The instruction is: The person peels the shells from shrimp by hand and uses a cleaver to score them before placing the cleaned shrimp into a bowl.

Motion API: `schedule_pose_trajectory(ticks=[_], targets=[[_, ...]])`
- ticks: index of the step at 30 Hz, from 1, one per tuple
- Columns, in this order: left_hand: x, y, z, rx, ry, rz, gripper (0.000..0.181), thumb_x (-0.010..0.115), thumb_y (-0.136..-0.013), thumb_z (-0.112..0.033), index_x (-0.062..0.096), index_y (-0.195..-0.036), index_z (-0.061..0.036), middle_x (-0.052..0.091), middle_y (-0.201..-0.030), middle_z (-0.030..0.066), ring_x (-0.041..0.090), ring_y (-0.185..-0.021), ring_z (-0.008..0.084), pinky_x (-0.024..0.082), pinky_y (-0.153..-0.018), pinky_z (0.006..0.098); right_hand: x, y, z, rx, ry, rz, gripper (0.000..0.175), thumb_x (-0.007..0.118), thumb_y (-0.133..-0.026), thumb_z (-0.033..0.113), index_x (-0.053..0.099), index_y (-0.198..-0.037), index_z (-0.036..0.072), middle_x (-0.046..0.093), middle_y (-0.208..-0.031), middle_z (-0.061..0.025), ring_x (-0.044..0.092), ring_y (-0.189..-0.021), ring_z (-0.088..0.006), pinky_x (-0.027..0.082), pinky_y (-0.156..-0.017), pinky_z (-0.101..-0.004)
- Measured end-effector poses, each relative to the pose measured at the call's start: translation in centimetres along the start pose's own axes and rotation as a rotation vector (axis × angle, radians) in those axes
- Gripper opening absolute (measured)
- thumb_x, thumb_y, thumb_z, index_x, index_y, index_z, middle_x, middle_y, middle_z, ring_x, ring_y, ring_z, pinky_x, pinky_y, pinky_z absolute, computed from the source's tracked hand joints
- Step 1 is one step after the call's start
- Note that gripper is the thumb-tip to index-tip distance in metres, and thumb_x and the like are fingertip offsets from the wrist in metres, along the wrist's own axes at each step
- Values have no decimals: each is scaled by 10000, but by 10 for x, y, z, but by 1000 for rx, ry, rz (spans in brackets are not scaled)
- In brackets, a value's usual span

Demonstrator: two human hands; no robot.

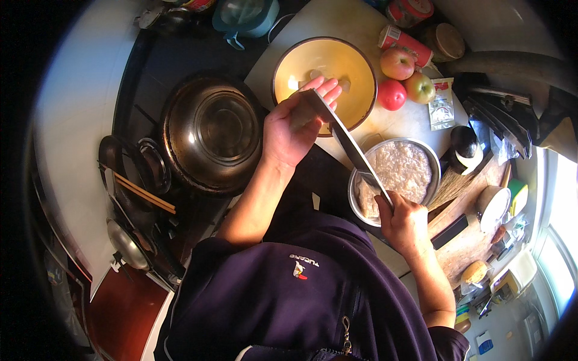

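Observation:
My left hand [289,140] is palm up over the near-left side of a yellow enamel bowl [356,58]. On its palm rests a greyish translucent slab [301,113], partly hidden by the blade. A few small translucent pieces [345,85] lie in the bowl. My right hand [404,221] grips the handle of a broad kitchen knife [356,151], whose blade tip reaches across the left palm by the fingers. Beneath the knife and beside my right hand is a round metal basin [435,162] holding a whitish, bumpy-topped mass [402,167]; a gap shows at its left side.
A metal wok or pan [212,131] sits on the dark stovetop at left, with chopsticks [144,194] nearby. Several apples [397,63], a red can [406,45] and a sachet [441,104] lie right of the bowl. A phone-like dark slab [450,231] rests on a wooden board.

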State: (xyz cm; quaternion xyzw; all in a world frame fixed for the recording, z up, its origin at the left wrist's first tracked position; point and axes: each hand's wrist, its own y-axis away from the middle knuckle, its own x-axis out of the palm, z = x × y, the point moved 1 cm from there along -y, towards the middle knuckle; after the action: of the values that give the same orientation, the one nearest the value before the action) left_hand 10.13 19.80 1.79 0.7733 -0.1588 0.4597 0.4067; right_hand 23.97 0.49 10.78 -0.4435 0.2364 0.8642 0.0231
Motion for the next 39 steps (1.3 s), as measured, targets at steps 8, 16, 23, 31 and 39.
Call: schedule_pose_trajectory(ticks=[8, 16, 23, 31, 39], targets=[[-6, -4, 1, -8, -33, 9, 487, 286, -921, -183, 368, -1325, 77, 356, -1398, 241, 321, -1324, 348, 218, -1121, 428, 8, -6, 0, 78, -36, 76, 159, 612, -846, 197, 606, -816, 41, 593, -604, -177, 609, -549, -345, 494, -521, -409], [-12, -5, -3, -35, -14, -47, 454, 339, -936, -174, 387, -1324, 58, 391, -1387, 207, 382, -1287, 330, 288, -1073, 408, 5, -10, -10, 107, -294, 29, 223, 643, -830, 209, 616, -738, 7, 573, -602, -207, 610, -557, -348, 476, -523, -388], [-28, -6, -19, 32, -177, -54, 421, 388, -833, -26, 528, -1223, 49, 470, -1331, 139, 448, -1168, 239, 395, -953, 366, -7, -10, -15, 202, -266, 42, 211, 638, -831, 194, 624, -753, -2, 571, -585, -207, 610, -553, -351, 478, -529, -385], [-31, -6, -20, 26, -196, -1, 478, 416, -774, -29, 505, -1233, 76, 504, -1283, 139, 475, -1143, 215, 374, -976, 364, -3, -11, -11, 111, -227, 39, 202, 640, -835, 192, 622, -761, 5, 571, -583, -192, 607, -532, -339, 475, -506, -387], [-28, -6, -10, -6, -149, 15, 477, 406, -800, -15, 459, -1265, 73, 399, -1371, 238, 389, -1278, 342, 285, -1093, 412, 3, -12, -8, 94, -125, 21, 184, 626, -846, 201, 628, -783, 28, 585, -603, -180, 603, -542, -348, 478, -512, -390]])
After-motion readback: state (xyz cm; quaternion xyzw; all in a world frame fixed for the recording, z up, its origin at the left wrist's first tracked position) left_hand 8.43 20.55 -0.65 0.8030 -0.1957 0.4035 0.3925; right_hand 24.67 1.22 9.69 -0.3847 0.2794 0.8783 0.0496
